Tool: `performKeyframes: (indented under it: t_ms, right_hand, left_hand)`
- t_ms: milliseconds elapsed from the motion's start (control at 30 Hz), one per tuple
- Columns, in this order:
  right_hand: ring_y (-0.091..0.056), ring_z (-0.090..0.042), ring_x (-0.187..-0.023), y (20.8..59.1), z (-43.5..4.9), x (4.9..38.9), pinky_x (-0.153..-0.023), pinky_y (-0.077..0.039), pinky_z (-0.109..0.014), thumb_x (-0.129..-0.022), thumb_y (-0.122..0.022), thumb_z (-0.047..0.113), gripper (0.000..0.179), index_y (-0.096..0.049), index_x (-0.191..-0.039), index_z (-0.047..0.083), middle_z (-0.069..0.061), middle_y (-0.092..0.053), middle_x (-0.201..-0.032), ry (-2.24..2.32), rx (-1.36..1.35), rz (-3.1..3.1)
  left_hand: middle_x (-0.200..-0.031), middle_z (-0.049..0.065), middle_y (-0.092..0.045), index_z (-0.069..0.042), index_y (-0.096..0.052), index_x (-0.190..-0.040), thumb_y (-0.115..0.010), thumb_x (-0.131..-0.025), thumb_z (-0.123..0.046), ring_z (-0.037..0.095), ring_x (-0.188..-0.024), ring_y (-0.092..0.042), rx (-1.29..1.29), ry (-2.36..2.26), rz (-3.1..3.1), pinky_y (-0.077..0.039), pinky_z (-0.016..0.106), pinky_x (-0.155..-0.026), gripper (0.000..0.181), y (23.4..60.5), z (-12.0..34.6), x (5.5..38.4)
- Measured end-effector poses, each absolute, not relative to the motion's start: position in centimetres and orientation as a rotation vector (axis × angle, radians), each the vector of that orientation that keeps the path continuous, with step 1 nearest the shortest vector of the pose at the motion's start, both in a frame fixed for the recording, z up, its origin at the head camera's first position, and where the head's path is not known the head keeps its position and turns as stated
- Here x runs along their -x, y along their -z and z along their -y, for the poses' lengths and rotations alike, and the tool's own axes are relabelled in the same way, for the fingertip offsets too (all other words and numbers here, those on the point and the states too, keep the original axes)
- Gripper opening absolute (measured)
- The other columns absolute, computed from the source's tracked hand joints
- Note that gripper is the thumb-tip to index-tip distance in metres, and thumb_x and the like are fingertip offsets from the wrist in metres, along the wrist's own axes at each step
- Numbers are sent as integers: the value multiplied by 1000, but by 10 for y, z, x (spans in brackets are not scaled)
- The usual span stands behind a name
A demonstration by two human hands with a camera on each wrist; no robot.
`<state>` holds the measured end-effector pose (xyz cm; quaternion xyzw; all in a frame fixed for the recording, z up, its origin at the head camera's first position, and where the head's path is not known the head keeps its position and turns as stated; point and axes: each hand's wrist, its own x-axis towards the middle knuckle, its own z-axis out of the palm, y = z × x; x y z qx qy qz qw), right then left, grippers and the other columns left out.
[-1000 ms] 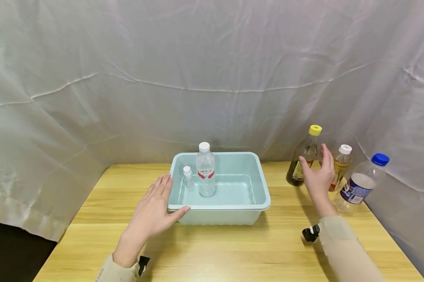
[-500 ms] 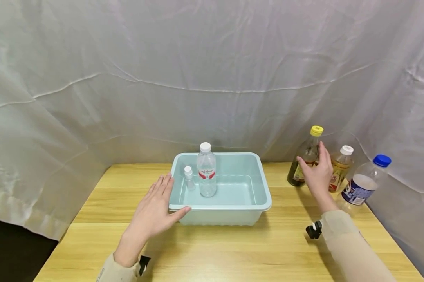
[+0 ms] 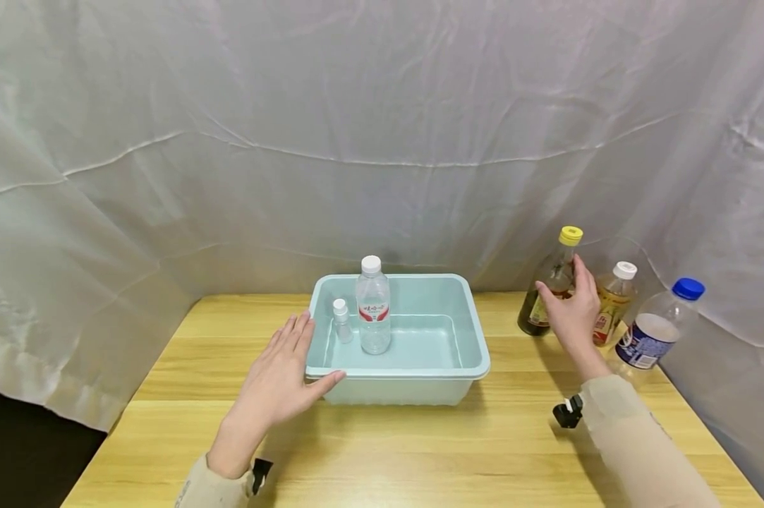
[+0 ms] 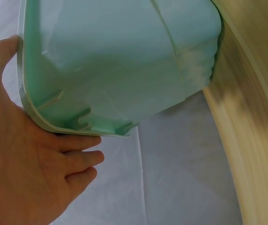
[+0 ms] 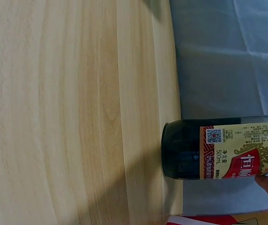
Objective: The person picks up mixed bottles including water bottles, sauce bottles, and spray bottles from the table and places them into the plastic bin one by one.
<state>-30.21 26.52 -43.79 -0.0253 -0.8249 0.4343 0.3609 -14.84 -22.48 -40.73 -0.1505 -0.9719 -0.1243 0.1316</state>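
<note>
My left hand (image 3: 276,377), fingers straight, rests against the left front corner of a pale blue plastic basin (image 3: 388,389). In the left wrist view its fingers lie along the outside of the basin rim (image 4: 40,119). At the right my right hand (image 3: 575,317) curls its thumb and fingers round a dark bottle with a yellow cap (image 3: 537,310), which stands upright on the table. A fingertip touches the bottle's yellow and red label (image 5: 244,154) in the right wrist view; the other fingers are out of that view.
Inside the basin stand a clear water bottle (image 3: 374,331) and a small clear bottle with a white cap (image 3: 342,324). Right of my right hand are a white-capped drink bottle (image 3: 613,303) and a blue-capped bottle (image 3: 645,342). A grey curtain (image 3: 382,176) hangs behind the wooden table (image 3: 382,451).
My right hand has shifted slightly and closed its thumb and fingers about the yellow-capped bottle. My left hand keeps its place at the basin.
</note>
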Motion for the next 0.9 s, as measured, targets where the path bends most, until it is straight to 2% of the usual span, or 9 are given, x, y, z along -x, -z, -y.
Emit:
performKeyframes:
  t_ms: [200,333,533,767,900]
  right_hand:
    - [-46,-41,-142,437,-265,301,-118,-38,-58,-89,-83,13,83,-41,-160,9,-21,-48,-156,-1129,29,2107]
    - [-50,-39,-139,438,-264,297,-112,-45,-58,-88,-84,13,83,-41,-159,8,-21,-50,-154,-1117,15,2105]
    - [-56,-36,-134,438,-261,286,-101,-56,-35,-89,-84,16,83,-42,-160,12,-15,-52,-152,-1130,24,2131]
    - [-59,-38,-130,437,-257,271,-90,-53,-10,-87,-85,12,83,-44,-159,12,-15,-55,-149,-1152,-15,2091]
    - [-61,-39,-128,435,-255,264,-87,-50,-6,-84,-86,6,83,-46,-157,9,-15,-57,-147,-1175,-39,2037]
  left_hand:
    - [-170,22,-22,6,-30,-160,-53,-93,-77,42,-156,-23,441,365,2817,-24,55,-126,109,406,225,151]
    - [-170,21,-22,5,-29,-161,-52,-93,-78,41,-157,-21,438,370,2830,-22,55,-127,110,405,226,151]
    - [-170,21,-22,5,-28,-161,-52,-93,-78,41,-157,-21,434,375,2837,-23,55,-127,110,405,226,150]
    - [-170,21,-23,6,-30,-160,-52,-94,-78,42,-156,-23,438,370,2836,-24,55,-126,109,406,226,149]
    - [-169,22,-24,6,-31,-160,-52,-94,-77,43,-155,-24,445,368,2829,-25,55,-126,108,406,225,148]
